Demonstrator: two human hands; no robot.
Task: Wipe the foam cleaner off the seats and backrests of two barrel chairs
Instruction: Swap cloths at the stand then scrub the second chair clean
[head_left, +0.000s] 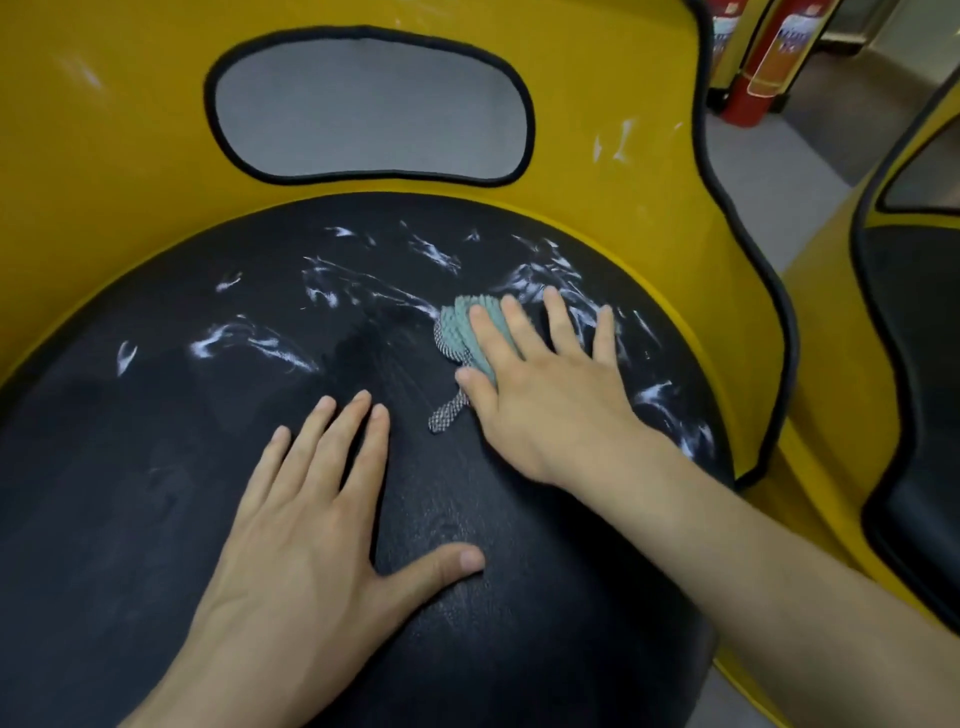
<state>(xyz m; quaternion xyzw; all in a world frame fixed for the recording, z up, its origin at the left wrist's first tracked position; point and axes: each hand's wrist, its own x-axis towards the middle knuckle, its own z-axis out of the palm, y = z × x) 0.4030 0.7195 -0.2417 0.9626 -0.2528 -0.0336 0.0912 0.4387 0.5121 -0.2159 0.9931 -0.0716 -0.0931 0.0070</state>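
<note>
Black, textured and round, the seat cushion (156, 467) of the near barrel chair fills the middle of the frame, with the glossy yellow backrest shell (104, 130) curving up behind it. White foam streaks (249, 340) are smeared across the far half of the seat, from centre-left over to the right edge. A few thinner white marks sit on the backrest at upper right. The near half of the seat looks dark and streak-free.

Now the right hand (545, 395), right of centre: it's flat on a small green-and-grey textured cloth (467, 332), fingers straight and spread wide. The first two fingers and the thumb are pressing on the cloth, the outer two touching the seat itself, right among the foam.

The left hand (301, 519) is lower down, palm flat on the seat, fingers straight and close together, thumb stuck out to the side, holding nothing.

Upper centre, a grey oval cut-out with black trim (371, 104) opens through the backrest. At the far right edge there's a second yellow chair with a black seat (914, 364). Top right, a red fire extinguisher (753, 67) stands on the grey floor (769, 171).
</note>
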